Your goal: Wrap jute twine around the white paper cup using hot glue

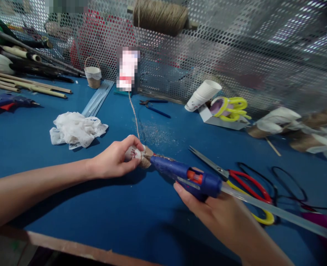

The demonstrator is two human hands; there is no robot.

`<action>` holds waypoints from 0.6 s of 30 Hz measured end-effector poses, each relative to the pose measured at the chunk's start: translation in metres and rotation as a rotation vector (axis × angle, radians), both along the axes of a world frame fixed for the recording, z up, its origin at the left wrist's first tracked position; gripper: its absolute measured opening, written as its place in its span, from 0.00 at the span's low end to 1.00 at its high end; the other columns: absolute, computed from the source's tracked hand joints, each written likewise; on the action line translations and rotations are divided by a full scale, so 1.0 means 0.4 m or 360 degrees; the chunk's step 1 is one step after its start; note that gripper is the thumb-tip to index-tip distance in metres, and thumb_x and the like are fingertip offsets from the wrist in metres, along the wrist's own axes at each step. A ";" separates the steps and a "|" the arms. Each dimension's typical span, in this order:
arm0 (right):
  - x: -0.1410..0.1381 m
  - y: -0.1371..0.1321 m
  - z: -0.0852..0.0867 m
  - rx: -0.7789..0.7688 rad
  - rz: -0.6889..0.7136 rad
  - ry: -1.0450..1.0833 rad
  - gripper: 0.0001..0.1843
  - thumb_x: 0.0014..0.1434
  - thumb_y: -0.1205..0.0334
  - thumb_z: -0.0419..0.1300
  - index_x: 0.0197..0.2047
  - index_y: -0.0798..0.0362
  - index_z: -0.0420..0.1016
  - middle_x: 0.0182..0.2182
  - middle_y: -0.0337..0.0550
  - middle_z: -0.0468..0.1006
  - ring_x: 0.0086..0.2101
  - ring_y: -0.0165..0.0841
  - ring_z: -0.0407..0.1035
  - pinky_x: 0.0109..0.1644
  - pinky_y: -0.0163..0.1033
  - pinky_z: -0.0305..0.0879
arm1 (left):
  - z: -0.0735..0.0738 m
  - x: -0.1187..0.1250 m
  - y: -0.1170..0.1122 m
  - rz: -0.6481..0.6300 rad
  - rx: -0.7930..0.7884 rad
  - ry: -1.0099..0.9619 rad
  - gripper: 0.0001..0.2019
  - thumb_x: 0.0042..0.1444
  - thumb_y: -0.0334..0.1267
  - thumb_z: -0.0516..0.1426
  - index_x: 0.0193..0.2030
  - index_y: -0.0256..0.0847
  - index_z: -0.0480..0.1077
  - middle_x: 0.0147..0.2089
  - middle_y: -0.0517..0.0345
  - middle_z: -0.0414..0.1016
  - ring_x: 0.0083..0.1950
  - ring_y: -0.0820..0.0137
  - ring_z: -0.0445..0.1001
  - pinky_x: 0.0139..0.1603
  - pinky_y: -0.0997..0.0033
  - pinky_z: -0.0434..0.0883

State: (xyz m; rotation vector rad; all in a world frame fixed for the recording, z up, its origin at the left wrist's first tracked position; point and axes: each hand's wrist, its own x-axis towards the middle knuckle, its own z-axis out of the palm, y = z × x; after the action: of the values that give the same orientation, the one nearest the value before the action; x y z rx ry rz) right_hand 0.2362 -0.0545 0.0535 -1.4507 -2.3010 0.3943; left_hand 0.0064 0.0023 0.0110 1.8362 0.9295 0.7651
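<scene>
My left hand [120,157] grips a small white paper cup [132,153] lying on its side, its base end partly wrapped in brown twine. My fingers hide part of the cup. Closed around the handle of a blue hot glue gun [177,170] is my right hand [207,208]. The gun's nozzle tip touches or nearly touches the twine-wrapped end. A long clear glue stick [274,210] sticks out of its back. From the cup a strand of twine [134,114] runs up towards a large twine spool [160,16] on the mesh panel.
Scissors [224,171] lie right of the glue gun. Crumpled white material [76,129] sits left, near a finished-looking twine basket [93,77]. Pliers [156,106], stacked paper cups [203,95] and a box with yellow loops [224,114] stand farther back. Another glue gun [10,104] lies far left.
</scene>
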 end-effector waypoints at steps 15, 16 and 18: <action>0.000 -0.006 -0.003 -0.0006 0.0014 -0.0033 0.06 0.57 0.60 0.53 0.34 0.51 0.70 0.30 0.41 0.78 0.31 0.34 0.73 0.37 0.38 0.69 | 0.003 -0.002 0.000 0.0035 0.0036 0.0077 0.10 0.53 0.35 0.53 0.41 0.38 0.58 0.26 0.62 0.69 0.21 0.77 0.63 0.22 0.78 0.61; 0.000 -0.006 -0.003 -0.0009 0.0014 -0.0029 0.06 0.57 0.60 0.53 0.34 0.50 0.69 0.30 0.41 0.78 0.31 0.34 0.73 0.36 0.37 0.69 | 0.003 -0.001 0.000 0.0031 0.0037 0.0080 0.10 0.53 0.35 0.53 0.42 0.38 0.58 0.25 0.62 0.69 0.21 0.78 0.62 0.22 0.79 0.60; 0.002 -0.006 -0.002 -0.0015 0.0026 -0.0003 0.05 0.57 0.61 0.53 0.33 0.50 0.69 0.27 0.39 0.78 0.28 0.33 0.73 0.33 0.36 0.68 | 0.000 -0.001 0.001 0.0023 0.0036 0.0063 0.10 0.53 0.35 0.53 0.42 0.38 0.58 0.25 0.62 0.69 0.21 0.77 0.63 0.22 0.79 0.61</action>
State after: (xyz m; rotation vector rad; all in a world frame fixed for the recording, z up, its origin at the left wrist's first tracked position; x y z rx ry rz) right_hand 0.2369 -0.0569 0.0526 -1.4384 -2.3170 0.4090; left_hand 0.0061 0.0027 0.0112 1.8721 0.9644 0.7532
